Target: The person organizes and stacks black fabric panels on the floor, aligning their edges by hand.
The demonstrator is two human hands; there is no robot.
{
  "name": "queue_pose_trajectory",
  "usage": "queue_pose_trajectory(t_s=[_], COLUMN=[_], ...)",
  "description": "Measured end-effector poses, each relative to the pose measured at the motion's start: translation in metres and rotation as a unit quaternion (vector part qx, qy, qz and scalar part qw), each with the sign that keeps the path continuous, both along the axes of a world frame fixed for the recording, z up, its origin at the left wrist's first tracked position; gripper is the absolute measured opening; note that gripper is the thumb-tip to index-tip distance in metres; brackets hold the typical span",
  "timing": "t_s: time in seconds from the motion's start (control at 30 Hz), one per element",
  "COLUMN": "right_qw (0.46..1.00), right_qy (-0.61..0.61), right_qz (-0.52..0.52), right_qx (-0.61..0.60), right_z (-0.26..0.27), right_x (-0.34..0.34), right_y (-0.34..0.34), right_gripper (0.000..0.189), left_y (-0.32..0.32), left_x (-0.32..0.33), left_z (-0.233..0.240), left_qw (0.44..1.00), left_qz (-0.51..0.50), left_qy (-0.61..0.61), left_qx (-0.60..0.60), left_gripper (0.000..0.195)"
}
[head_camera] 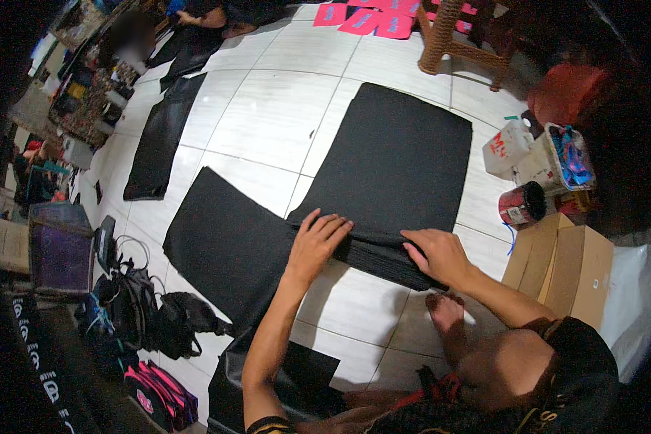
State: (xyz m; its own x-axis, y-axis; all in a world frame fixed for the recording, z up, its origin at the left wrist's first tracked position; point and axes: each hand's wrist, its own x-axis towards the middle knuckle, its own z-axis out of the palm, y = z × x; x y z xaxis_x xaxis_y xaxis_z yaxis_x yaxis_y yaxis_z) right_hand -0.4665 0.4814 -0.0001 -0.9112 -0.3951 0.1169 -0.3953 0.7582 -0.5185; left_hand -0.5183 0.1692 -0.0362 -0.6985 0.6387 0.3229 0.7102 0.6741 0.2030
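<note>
A stack of black fabric sheets (396,157) lies on the tiled floor in front of me. Its layered near edge (374,260) faces me, and the top layers look slightly raised there. My left hand (320,244) rests palm down at the stack's near left corner, fingers a little apart. At the near right corner, my right hand (439,255) has thumb and fingers about the edge of the upper layers. Another black sheet (228,238) spreads to the left, its right corner meeting the stack under my left hand. A smoother black sheet (266,390) lies beside my left forearm.
Cardboard boxes (564,260), a dark red can (521,203), a white jug (507,146) and a filled tub (567,157) stand at right. Black bags (141,309) and pink-trimmed pouches (163,393) sit left. Pink pieces (377,21) lie beyond, near wooden furniture (445,43). Another person's arm (206,19) shows.
</note>
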Motion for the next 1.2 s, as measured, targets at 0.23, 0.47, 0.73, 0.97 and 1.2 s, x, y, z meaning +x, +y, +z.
queue_pose_trajectory(t_s=[0.23,0.47,0.73,0.97,1.2], right_qw=[1.000,0.992,0.980,0.963,0.980], right_qy=[-0.011,-0.030,0.103,0.227,0.155], right_qz=[0.003,0.018,-0.047,-0.087,-0.028], right_qx=[0.010,0.119,0.166,0.120,0.118], right_z=[0.102,0.221,0.323,0.365,0.243], right_x=[-0.161,-0.259,-0.293,-0.214,-0.130], right_y=[0.094,0.170,0.194,0.187,0.148], right_gripper=[0.020,0.026,0.018,0.016,0.013], left_y=[0.028,0.074,0.099,0.109,0.065], left_x=[-0.141,-0.273,-0.368,-0.307,-0.203], left_z=[0.085,0.217,0.290,0.310,0.206], left_qw=[0.986,0.984,0.979,0.962,0.981], left_qz=[0.061,-0.067,0.006,-0.072,0.005], left_qy=[-0.145,-0.149,0.199,0.241,0.185], left_qx=[0.055,0.071,0.039,0.110,0.052], left_gripper=[0.015,0.027,0.018,0.031,0.019])
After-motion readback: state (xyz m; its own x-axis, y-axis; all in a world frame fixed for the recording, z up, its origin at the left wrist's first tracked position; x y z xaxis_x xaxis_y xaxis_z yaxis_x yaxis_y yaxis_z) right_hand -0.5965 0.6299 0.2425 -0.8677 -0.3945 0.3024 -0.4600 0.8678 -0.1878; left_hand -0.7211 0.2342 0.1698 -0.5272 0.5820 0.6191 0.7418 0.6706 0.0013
